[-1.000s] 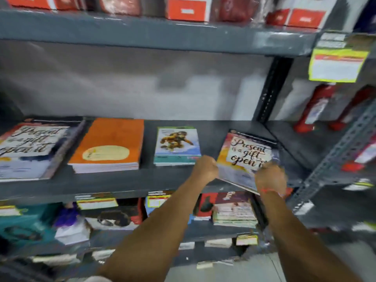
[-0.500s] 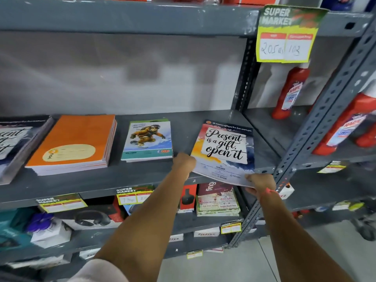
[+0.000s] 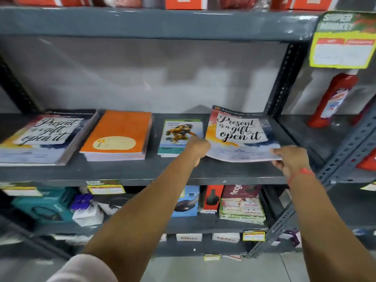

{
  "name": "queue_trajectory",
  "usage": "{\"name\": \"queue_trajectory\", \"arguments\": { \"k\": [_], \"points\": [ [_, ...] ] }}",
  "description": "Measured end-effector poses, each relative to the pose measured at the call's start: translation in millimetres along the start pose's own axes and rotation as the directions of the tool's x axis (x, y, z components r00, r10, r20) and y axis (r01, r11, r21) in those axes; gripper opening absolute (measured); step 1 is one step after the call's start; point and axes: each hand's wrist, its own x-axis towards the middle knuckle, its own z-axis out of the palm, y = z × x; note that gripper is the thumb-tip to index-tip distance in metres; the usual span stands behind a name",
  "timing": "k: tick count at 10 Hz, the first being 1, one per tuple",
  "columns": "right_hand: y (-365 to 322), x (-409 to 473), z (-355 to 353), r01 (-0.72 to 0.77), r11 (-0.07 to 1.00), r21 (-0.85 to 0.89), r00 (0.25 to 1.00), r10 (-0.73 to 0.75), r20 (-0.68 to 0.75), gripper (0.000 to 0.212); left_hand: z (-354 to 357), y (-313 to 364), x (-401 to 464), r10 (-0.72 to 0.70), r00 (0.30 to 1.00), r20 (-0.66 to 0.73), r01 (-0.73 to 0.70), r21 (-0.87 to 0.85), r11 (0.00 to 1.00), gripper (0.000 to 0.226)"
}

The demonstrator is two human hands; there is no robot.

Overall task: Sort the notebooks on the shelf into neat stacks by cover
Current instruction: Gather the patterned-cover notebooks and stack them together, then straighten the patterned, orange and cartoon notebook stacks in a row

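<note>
Reaching forward from the bottom of the view, two bare forearms stretch toward a dark grey metal shelf (image 3: 142,171) at about chest height. The left hand (image 3: 198,148) is curled shut on the near left corner of a thin glossy notebook (image 3: 240,135) whose cover reads "Present is a gift, open it" in black script over orange and blue watercolour. The right hand (image 3: 291,159), with a red thread at the wrist, pinches the near right corner, thumb on top and fingers underneath. The notebook's front edge is raised off the shelf and sags between the two grips; its far edge seems to rest on the shelf. Holding both corners likely keeps the floppy cover flat while it is carried.

Just left of the left hand lies a small stack of green-edged notebooks with a cartoon monkey cover (image 3: 181,137). Beyond that sits a thicker stack of plain orange notebooks with a pale oval label (image 3: 118,135). Farthest left is a tall stack of notebooks with the same "Present is a gift" cover (image 3: 44,137), well apart from the held one. Judging by the matching covers, that stack is where the held notebook belongs, so it would have to cross over the two middle stacks.

Below, a lower shelf holds boxed goods, blurred. To the right, in the next bay, stands a red plastic bottle (image 3: 333,100) under a yellow price tag (image 3: 341,41). Above, orange and white boxes line the top shelf.
</note>
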Motion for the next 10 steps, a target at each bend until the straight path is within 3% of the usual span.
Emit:
{"name": "queue_trajectory", "arguments": {
  "k": [1, 2, 3, 4, 5, 6, 7, 8, 9, 10],
  "points": [
    [-18.2, -21.9, 56.1, 0.061, 0.998, 0.029, 0.995, -0.063, 0.078, 0.029, -65.0, -3.4, -3.8, 0.044, 0.993, -0.105, -0.039, 0.049, 0.998, 0.014],
    [-29.3, -53.9, 124.7, 0.082, 0.994, 0.072, 0.983, -0.093, 0.157, 0.030, -141.9, -8.1, -9.9, 0.050, 0.984, -0.171, -0.035, 0.094, 0.995, 0.027],
    [-30.0, -95.9, 201.5, 0.135, 0.989, 0.061, 0.951, -0.146, 0.272, 0.033, -226.6, -24.7, -22.7, 0.056, 0.956, -0.288, -0.032, 0.087, 0.996, 0.014],
    [-22.6, -140.8, 276.7, 0.186, 0.981, 0.054, 0.913, -0.193, 0.359, 0.033, -304.7, -47.4, -24.9, 0.047, 0.918, -0.395, -0.018, 0.076, 0.997, 0.040],
    [-10.0, -183.9, 347.8, 0.220, 0.975, 0.015, 0.883, -0.206, 0.423, 0.022, -388.0, -73.0, -40.7, 0.007, 0.911, -0.412, 0.024, 0.068, 0.997, 0.039],
    [8.9, -223.8, 412.4, 0.167, 0.986, 0.025, 0.865, -0.159, 0.476, 0.025, -459.1, -101.8, -39.6, -0.027, 0.874, -0.485, 0.071, 0.072, 0.995, 0.039],
    [32.9, -250.7, 459.8, 0.221, 0.974, -0.058, 0.880, -0.173, 0.442, 0.026, -506.6, -123.2, -37.8, -0.059, 0.862, -0.503, 0.129, 0.107, 0.986, 0.019],
    [56.8, -263.4, 491.5, 0.300, 0.938, -0.170, 0.886, -0.208, 0.414, 0.017, -536.0, -143.3, -25.5, -0.068, 0.851, -0.521, 0.149, 0.116, 0.982, 0.037],
    [75.7, -268.2, 508.9, 0.366, 0.888, -0.278, 0.886, -0.242, 0.395, 0.017, -547.7, -165.5, -14.9, -0.067, 0.857, -0.510, 0.157, 0.134, 0.978, 0.039],
    [93.8, -269.5, 511.3, 0.433, 0.829, -0.355, 0.868, -0.277, 0.411, 0.020, -545.6, -184.9, -11.0, -0.080, 0.862, -0.500, 0.149, 0.099, 0.984, 0.019]
  ]
}}
